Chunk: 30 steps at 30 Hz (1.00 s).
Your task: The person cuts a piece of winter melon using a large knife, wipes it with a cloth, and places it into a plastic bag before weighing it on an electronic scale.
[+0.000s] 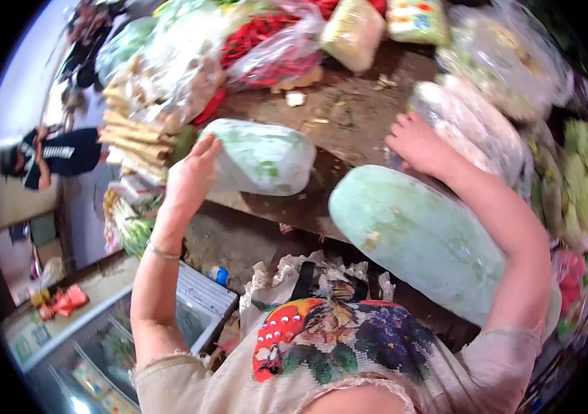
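My left hand point(196, 169) lies with fingers stretched out along the left end of a shorter, pale green winter melon piece point(266, 157) on the brown table. The fingers touch it rather than wrap around it. My right hand point(415, 141) is palm down at the table's right side, fingers apart, beside plastic-wrapped pale vegetables point(463, 121). Whether its fingertips touch the plastic I cannot tell. Under my right forearm lies a long, whitish-green winter melon point(418, 241), slanting from the table's middle toward my right side.
Bagged red chillies point(256, 45), pale bundled root-like sticks point(135, 131) and wrapped packs point(352, 34) line the table's far side. Leafy greens point(584, 179) are at right. A glass-topped cooler point(197, 303) stands at lower left. Another person point(59, 155) stands at far left.
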Available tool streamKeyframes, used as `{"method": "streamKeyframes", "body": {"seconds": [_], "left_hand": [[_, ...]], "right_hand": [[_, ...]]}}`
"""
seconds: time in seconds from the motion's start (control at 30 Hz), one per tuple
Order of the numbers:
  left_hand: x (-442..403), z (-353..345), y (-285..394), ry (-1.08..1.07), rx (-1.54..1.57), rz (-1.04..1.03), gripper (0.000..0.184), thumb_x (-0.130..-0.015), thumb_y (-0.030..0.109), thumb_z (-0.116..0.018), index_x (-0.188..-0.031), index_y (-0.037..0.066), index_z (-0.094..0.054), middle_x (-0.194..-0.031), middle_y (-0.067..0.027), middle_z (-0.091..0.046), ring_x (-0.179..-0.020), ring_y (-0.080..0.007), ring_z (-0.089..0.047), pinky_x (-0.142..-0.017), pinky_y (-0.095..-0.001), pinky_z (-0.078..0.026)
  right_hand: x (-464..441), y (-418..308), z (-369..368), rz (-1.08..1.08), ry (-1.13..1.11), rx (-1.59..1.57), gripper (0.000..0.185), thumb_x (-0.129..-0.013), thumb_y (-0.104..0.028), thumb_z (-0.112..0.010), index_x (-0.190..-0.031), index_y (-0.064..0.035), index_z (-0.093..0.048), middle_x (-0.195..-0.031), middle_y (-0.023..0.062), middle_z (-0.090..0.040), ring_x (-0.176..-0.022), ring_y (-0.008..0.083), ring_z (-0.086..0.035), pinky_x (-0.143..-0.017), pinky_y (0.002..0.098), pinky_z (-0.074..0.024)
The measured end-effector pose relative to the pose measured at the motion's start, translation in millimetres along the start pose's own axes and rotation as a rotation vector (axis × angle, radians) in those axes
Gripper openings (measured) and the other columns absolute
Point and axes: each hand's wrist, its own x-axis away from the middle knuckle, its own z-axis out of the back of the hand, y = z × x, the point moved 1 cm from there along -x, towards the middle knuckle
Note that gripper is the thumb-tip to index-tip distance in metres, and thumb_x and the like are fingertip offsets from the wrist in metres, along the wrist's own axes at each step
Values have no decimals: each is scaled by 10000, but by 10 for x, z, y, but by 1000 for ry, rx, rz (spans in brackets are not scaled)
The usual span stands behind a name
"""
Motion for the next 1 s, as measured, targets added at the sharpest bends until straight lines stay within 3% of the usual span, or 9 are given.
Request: {"method": "streamKeyframes", "body": {"seconds": [0.27,0.43,0.5,0.63,0.7,0.77,0.87,0.93,1.0], "left_hand": [[23,72,54,2,-9,-10,630,-721,-56,-651,-1316,115,-538,-1397,-94,-508,-1133,-311,-591,-879,-369,-531],[-6,69,42,-32,-10,45,658,-698,-61,-675,-1319,115,-548,-1409,-88,-499,-1150,-304,-584,-901,-365,-524],[-11,63,32,-34,5,30,686,-686,-58,-690,-1332,122,-543,-1418,-75,-496,-1156,-301,-582,-907,-367,-520],[-7,47,7,-39,-15,27,744,-642,-88,-715,-1333,128,-546,-1430,-63,-485,-1174,-296,-574,-919,-360,-518],[7,43,-16,12,-74,-44,508,-822,33,-525,-1317,143,-556,-1382,-67,-535,-1031,-286,-649,-818,-371,-546],[3,21,-20,27,-49,-53,513,-825,28,-525,-1323,147,-554,-1384,-72,-532,-1038,-290,-646,-828,-374,-543],[-1,41,-28,39,-45,-60,508,-827,27,-528,-1321,144,-555,-1386,-75,-530,-1045,-293,-643,-838,-374,-539],[1,59,-22,-26,21,2,718,-658,-65,-715,-1331,119,-546,-1411,-80,-503,-1183,-294,-568,-915,-357,-516],[10,41,-38,-5,22,-20,700,-673,-61,-704,-1330,120,-547,-1407,-83,-506,-1179,-295,-570,-918,-359,-514]], "right_hand": [[-117,84,-133,-25,-50,-48,474,-530,-249,-857,-926,-73,-664,-935,106,-621,-1048,291,-515,-1015,462,-330],[-254,107,-35,-217,-377,-252,350,-530,-226,-856,-741,-106,-603,-878,48,-645,-1028,289,-523,-993,485,-296],[-245,115,-43,-240,-371,-281,307,-570,-183,-823,-715,-119,-561,-840,20,-646,-993,272,-543,-977,483,-289],[-294,225,-5,-328,-244,-474,210,-631,-143,-778,-781,-139,-631,-846,16,-664,-939,233,-587,-949,439,-304],[-281,333,167,-408,-187,-483,208,-639,-140,-773,-826,-139,-681,-854,24,-677,-924,219,-604,-933,420,-311],[-235,468,390,-501,-109,-621,158,-675,-156,-748,-817,-108,-698,-833,56,-687,-883,220,-629,-957,390,-310],[-202,577,854,-537,139,-868,131,-730,-130,-713,-843,-66,-689,-809,44,-674,-802,151,-620,-848,317,-422],[-230,503,1232,-456,351,-1010,120,-766,-116,-701,-848,-36,-668,-772,-1,-639,-731,78,-571,-678,255,-475],[-249,328,1673,-415,438,-1053,81,-825,-114,-689,-848,-44,-656,-771,-32,-622,-748,54,-555,-707,234,-455]]}}
